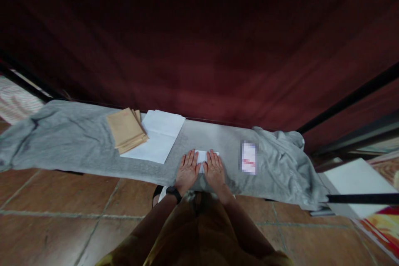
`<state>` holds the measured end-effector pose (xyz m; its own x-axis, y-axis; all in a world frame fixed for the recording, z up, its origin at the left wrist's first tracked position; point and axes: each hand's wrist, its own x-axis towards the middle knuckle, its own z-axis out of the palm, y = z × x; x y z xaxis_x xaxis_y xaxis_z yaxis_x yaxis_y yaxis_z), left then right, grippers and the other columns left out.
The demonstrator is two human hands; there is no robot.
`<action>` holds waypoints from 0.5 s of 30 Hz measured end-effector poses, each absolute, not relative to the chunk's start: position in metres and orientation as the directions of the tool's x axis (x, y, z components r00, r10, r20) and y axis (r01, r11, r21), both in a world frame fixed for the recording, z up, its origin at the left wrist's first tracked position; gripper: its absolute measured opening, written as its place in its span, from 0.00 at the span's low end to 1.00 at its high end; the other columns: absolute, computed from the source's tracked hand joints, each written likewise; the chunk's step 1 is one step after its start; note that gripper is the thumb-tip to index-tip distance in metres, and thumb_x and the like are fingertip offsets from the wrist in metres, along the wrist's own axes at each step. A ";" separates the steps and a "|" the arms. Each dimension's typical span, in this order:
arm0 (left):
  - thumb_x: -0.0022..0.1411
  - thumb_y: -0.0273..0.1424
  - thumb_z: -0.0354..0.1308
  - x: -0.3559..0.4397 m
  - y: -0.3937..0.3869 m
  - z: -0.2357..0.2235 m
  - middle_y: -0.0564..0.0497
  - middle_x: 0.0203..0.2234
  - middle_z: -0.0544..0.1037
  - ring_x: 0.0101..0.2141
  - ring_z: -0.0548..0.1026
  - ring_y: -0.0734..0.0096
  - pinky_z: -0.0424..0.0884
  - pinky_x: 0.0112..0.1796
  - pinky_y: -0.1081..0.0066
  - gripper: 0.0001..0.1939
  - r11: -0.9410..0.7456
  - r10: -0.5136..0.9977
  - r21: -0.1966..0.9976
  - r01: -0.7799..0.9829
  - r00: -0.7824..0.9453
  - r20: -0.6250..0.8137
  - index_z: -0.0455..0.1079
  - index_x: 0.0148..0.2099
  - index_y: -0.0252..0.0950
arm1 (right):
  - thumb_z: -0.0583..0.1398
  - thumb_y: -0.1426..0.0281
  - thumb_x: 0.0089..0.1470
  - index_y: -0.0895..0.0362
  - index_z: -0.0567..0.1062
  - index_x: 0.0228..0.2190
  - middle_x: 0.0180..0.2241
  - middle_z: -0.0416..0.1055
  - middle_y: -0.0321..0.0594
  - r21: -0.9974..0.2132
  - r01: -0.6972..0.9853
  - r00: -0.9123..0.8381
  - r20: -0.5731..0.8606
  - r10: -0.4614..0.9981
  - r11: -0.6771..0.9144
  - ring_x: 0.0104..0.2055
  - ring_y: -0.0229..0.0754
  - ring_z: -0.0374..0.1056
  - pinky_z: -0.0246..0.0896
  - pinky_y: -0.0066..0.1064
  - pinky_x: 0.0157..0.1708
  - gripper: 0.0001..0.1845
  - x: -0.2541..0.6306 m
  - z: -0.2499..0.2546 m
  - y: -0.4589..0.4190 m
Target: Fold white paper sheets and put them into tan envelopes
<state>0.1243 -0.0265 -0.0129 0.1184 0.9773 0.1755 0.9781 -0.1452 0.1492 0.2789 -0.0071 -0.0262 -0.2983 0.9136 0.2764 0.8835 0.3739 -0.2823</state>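
Note:
A small folded sheet of white paper [202, 156] lies on the grey cloth in front of me, partly covered by my hands. My left hand [187, 169] rests flat on its left side, fingers stretched forward. Across from it, my right hand [214, 170] presses flat on the right side, also with fingers out. The thumbs come close together over the paper. Up and to the left lie larger white sheets [158, 137] with a crease across them. A stack of brown paper envelopes [126, 129] overlaps their left part.
The grey cloth [77, 141] covers a long narrow surface, rumpled at both ends. A blurred-out, phone-shaped object [248, 158] lies to the right. Behind hangs a dark red curtain [199, 70]. Black bars [352, 99] stand at the sides, and a white board [358, 185] is at far right.

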 end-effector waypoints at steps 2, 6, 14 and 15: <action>0.73 0.37 0.40 0.123 -0.028 -0.014 0.40 0.69 0.59 0.68 0.56 0.57 0.52 0.67 0.51 0.30 -0.143 0.977 0.150 0.978 0.116 0.177 0.53 0.72 0.30 | 0.49 0.67 0.69 0.65 0.60 0.66 0.68 0.55 0.55 -0.281 0.886 -0.298 0.266 0.917 0.369 0.71 0.52 0.49 0.48 0.52 0.67 0.28 0.281 -0.026 -0.007; 0.73 0.37 0.40 0.121 -0.031 -0.014 0.39 0.68 0.59 0.68 0.56 0.57 0.52 0.67 0.52 0.30 -0.140 0.979 0.143 0.980 0.115 0.168 0.54 0.71 0.29 | 0.49 0.66 0.69 0.65 0.60 0.66 0.68 0.54 0.56 -0.280 0.887 -0.304 0.244 0.921 0.367 0.72 0.52 0.48 0.47 0.50 0.67 0.28 0.280 -0.026 -0.007; 0.73 0.37 0.40 0.118 -0.032 -0.016 0.41 0.67 0.61 0.67 0.59 0.58 0.55 0.65 0.52 0.30 -0.130 0.977 0.157 0.979 0.099 0.189 0.52 0.72 0.32 | 0.49 0.66 0.69 0.64 0.61 0.66 0.68 0.55 0.54 -0.268 0.901 -0.285 0.227 0.931 0.341 0.71 0.51 0.50 0.46 0.48 0.68 0.28 0.279 -0.029 -0.006; 0.73 0.37 0.40 0.116 -0.033 -0.017 0.41 0.67 0.61 0.67 0.59 0.58 0.55 0.66 0.52 0.30 -0.126 0.977 0.159 0.979 0.094 0.192 0.51 0.73 0.33 | 0.49 0.65 0.69 0.64 0.61 0.66 0.68 0.55 0.54 -0.263 0.903 -0.282 0.232 0.931 0.339 0.71 0.51 0.50 0.46 0.48 0.68 0.28 0.280 -0.029 -0.007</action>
